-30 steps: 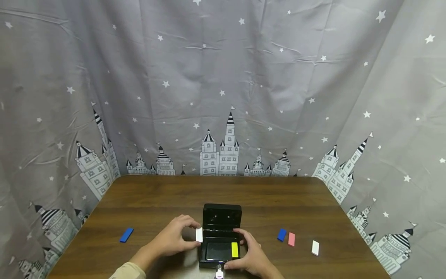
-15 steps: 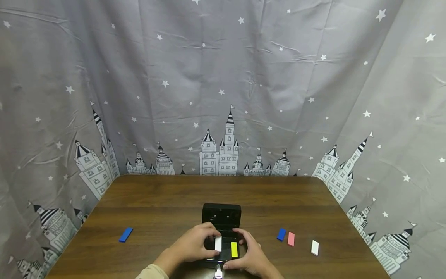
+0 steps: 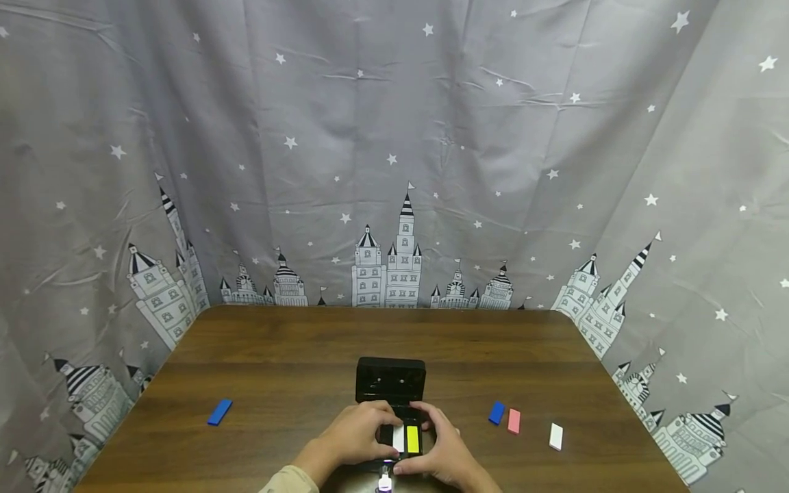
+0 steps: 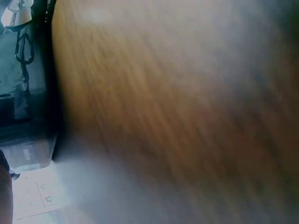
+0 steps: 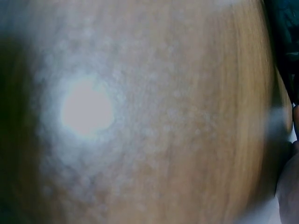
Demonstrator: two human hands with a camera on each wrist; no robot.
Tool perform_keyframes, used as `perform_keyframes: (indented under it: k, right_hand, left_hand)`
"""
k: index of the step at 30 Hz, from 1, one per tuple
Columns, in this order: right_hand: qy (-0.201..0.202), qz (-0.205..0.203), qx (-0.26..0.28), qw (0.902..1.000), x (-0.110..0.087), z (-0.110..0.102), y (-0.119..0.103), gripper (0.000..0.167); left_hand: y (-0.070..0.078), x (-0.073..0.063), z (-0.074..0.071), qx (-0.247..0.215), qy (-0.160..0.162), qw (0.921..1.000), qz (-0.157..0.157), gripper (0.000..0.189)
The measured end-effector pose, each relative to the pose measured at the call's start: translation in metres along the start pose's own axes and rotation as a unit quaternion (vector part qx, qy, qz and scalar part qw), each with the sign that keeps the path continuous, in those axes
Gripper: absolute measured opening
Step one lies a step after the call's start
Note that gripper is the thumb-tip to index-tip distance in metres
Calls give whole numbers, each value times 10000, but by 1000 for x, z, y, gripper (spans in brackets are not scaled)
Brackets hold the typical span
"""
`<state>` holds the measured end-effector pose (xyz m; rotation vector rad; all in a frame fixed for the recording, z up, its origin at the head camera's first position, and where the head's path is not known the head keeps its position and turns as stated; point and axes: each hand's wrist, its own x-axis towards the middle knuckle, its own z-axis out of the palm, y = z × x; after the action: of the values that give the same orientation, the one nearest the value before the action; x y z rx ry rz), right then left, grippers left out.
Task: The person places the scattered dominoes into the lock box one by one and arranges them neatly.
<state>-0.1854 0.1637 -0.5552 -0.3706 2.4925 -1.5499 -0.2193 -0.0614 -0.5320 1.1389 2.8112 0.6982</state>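
Observation:
Near the front of the table stands a small black box (image 3: 390, 381), its lid raised at the back. My left hand (image 3: 353, 436) pinches a white block (image 3: 398, 439) between thumb and fingers, down inside the box. Right beside it lies a yellow block (image 3: 412, 439) in the box's right part. My right hand (image 3: 450, 450) holds the box's right side, thumb at the front corner and fingers towards the back. A small whitish piece (image 3: 385, 479) is at the box's front. In the left wrist view the dark box side (image 4: 28, 112) shows at the left edge.
On the wooden table (image 3: 296, 356), a blue block (image 3: 220, 412) lies far left. To the right are another blue block (image 3: 496, 413), a pink block (image 3: 514, 421) and a white block (image 3: 556, 436). A grey curtain (image 3: 394, 123) hangs behind.
My left hand has moved right with the white block, from the box's left edge to inside it, beside the yellow block. My right hand has kept its hold on the box.

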Motion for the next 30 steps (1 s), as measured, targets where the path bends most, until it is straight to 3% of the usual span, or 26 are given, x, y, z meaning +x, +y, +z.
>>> perform_keyframes:
  k: [18, 25, 30]
  right_hand:
    - [28, -135, -12, 9999, -1, 2, -3, 95]
    - [110, -202, -216, 9995, 0, 0, -4, 93]
    - [127, -153, -263, 9995, -1, 0, -3, 93]
  left_hand:
    - [6, 0, 1, 473, 99, 9988, -43, 48]
    - [3, 1, 0, -47, 90, 9998, -143, 49]
    - [-1, -5, -2, -629, 314, 9975, 120, 45]
